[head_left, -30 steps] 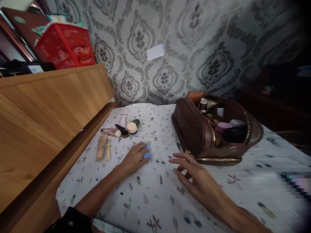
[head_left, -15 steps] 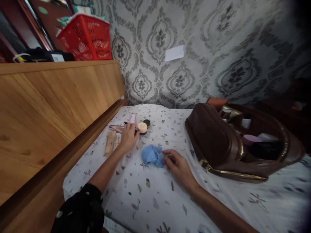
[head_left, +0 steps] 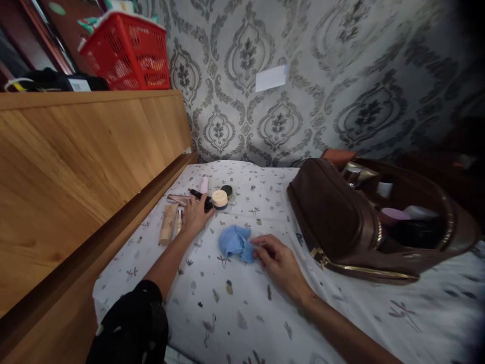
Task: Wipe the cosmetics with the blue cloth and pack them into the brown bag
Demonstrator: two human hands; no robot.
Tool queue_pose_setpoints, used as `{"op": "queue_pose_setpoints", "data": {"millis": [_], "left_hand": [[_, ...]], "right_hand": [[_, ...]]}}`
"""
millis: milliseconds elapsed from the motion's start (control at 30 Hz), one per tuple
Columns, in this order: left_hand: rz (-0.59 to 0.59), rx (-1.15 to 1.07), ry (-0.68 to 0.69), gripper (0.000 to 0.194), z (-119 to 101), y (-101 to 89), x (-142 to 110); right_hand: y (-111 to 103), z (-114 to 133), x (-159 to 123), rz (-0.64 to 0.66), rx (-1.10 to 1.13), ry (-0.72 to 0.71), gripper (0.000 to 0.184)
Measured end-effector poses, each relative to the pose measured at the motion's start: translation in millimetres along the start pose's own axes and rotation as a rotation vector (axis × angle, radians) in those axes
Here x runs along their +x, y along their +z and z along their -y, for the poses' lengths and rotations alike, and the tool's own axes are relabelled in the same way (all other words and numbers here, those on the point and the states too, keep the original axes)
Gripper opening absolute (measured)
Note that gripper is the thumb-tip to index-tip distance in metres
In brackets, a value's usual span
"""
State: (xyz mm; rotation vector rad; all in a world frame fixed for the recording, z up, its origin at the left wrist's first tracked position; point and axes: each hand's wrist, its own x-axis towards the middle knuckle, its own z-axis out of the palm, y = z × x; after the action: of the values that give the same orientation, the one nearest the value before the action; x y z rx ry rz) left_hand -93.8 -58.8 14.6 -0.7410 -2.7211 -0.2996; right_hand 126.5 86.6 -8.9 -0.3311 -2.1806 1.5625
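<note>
My left hand (head_left: 196, 216) rests on the bed among small cosmetics, its fingers bent over a slim black cosmetic tube (head_left: 196, 193). Against the tube's right end stands a jar with a cream lid (head_left: 219, 197), and a dark green round pot (head_left: 227, 190) sits behind it. A pale pink bottle (head_left: 204, 183), a rose-gold slim case (head_left: 177, 199), a beige squeeze tube (head_left: 167, 225) and a small gold-capped tube (head_left: 179, 221) lie close by. My right hand (head_left: 276, 255) pinches the right edge of a crumpled blue cloth (head_left: 233, 241); what the cloth may cover is hidden.
On the right, an open brown leather bag (head_left: 329, 212) holds several cosmetics. A wooden headboard (head_left: 94, 151) runs along the left, with a red basket (head_left: 131, 53) above it. Patterned sheet (head_left: 242, 303) covers the bed up to the papered wall (head_left: 246, 116).
My left hand has drawn back slightly, so more of the black tube shows. My right hand stays at the cloth's edge. The view has shifted a little.
</note>
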Motion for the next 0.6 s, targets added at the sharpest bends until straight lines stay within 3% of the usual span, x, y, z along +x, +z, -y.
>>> {"op": "queue_pose_setpoints", "data": {"millis": [367,600], "left_hand": [[-0.053,-0.046,0.142,0.035,2,-9.3,-5],[0.072,-0.548,0.123,0.033,18,-14.0,-2]], "right_hand": [[-1,0,1,0.009,-0.025,-0.010,0.026],[-1,0,1,0.008,-0.036,-0.001,0.024]]}}
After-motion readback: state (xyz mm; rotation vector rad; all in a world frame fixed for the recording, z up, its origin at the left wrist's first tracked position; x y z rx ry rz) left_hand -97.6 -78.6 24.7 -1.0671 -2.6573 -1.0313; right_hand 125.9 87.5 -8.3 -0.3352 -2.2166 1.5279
